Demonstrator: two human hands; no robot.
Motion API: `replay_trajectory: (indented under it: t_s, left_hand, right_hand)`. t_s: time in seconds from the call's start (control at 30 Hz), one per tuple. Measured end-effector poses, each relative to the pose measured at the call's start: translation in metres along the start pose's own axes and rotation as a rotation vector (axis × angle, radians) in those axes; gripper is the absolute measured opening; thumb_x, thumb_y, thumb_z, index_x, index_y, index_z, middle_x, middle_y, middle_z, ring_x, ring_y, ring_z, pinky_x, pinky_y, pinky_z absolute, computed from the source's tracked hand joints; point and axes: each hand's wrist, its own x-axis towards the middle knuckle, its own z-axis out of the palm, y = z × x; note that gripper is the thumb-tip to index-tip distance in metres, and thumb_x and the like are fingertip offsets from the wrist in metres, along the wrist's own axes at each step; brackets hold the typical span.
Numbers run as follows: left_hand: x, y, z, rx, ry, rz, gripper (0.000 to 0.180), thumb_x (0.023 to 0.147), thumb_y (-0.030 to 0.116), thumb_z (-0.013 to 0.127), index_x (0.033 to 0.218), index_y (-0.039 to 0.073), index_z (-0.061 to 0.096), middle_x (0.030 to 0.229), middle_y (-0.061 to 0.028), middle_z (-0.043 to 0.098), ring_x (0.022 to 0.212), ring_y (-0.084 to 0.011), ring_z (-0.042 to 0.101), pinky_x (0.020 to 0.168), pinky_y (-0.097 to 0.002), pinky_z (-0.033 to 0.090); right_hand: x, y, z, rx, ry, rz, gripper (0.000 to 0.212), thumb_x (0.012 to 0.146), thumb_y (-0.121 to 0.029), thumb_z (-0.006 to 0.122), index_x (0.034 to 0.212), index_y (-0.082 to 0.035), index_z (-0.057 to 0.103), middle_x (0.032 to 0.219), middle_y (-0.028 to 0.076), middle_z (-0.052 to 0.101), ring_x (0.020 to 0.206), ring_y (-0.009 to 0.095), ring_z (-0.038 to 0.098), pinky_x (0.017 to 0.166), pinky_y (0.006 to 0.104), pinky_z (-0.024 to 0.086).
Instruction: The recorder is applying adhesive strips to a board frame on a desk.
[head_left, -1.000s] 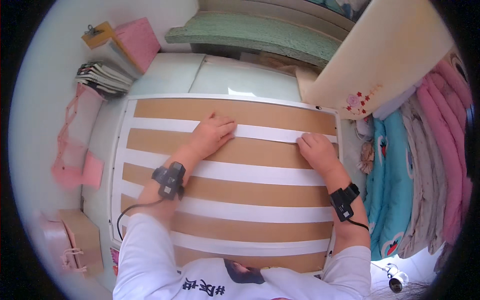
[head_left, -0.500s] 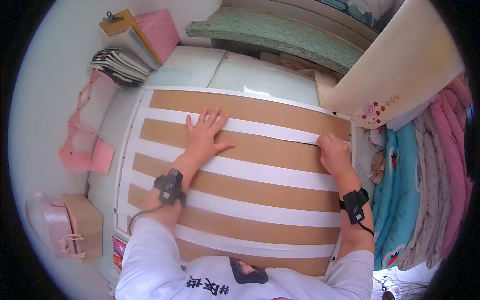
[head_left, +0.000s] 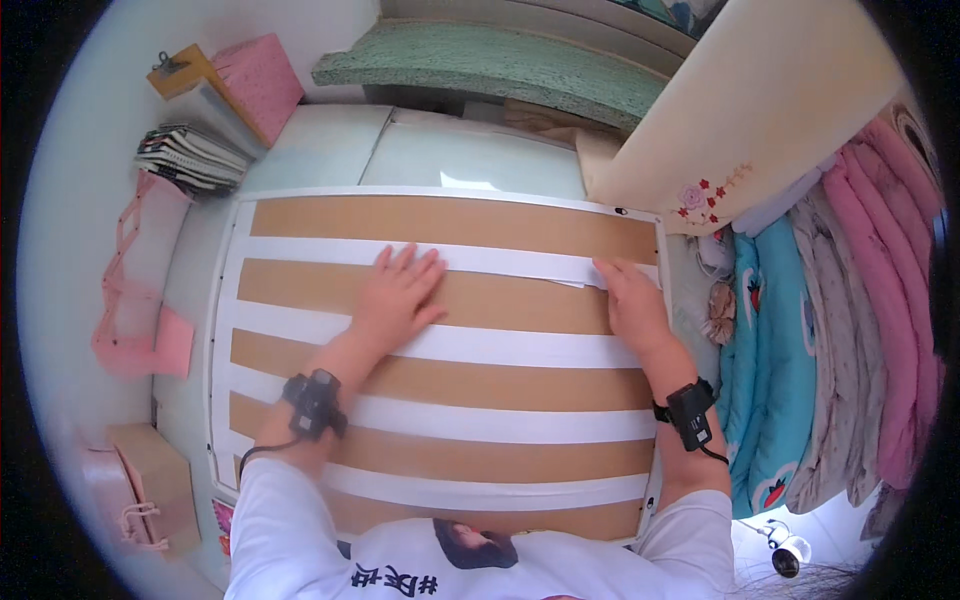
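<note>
The table point(head_left: 490, 155) is viewed from close above its near side by a head-worn fisheye camera, aimed down and forward; the striped board point(head_left: 500, 385) is roughly centred, the table's far edge is shown higher up, and straight edges are bent.

Books point(head_left: 192, 160) sit behind-left of the board point(head_left: 500, 384), quilts point(head_left: 835, 345) right

At six o'clock, a short row of bold dark characters point(head_left: 393, 580) stands upside down on the white shirt point(head_left: 480, 583). Toward four o'clock, the black wrist device point(head_left: 689, 412) bears nothing legible.
</note>
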Motion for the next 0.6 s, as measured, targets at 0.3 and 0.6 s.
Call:
replay_trajectory:
  t_s: [0.3, 0.6]
  left_hand:
    - [0.047, 0.089, 0.04, -0.022, -0.181, 0.046, 0.075, 0.079, 0.056, 0.051, 0.137, 0.011, 0.034, 0.144, -0.007, 0.03, 0.134, -0.0279, 0.024, 0.109, -0.0497, 0.012]
    - [0.025, 0.077, 0.033, -0.087, -0.234, -0.091, 0.067, 0.083, 0.047, 0.051, 0.136, 0.011, 0.034, 0.142, -0.0083, 0.032, 0.133, -0.0291, 0.025, 0.109, -0.0441, 0.017]
  right_hand:
    - [-0.032, -0.03, -0.01, 0.18, -0.262, 0.256, 0.05, 0.071, 0.006, 0.048, 0.12, 0.003, 0.048, 0.126, 0.021, 0.047, 0.117, 0.036, 0.045, 0.1, 0.043, 0.034]
    - [-0.055, -0.007, -0.011, -0.299, -0.131, 0.205, 0.041, 0.081, -0.006, 0.047, 0.121, -0.002, 0.05, 0.126, 0.019, 0.049, 0.116, 0.033, 0.047, 0.1, 0.0418, 0.033]
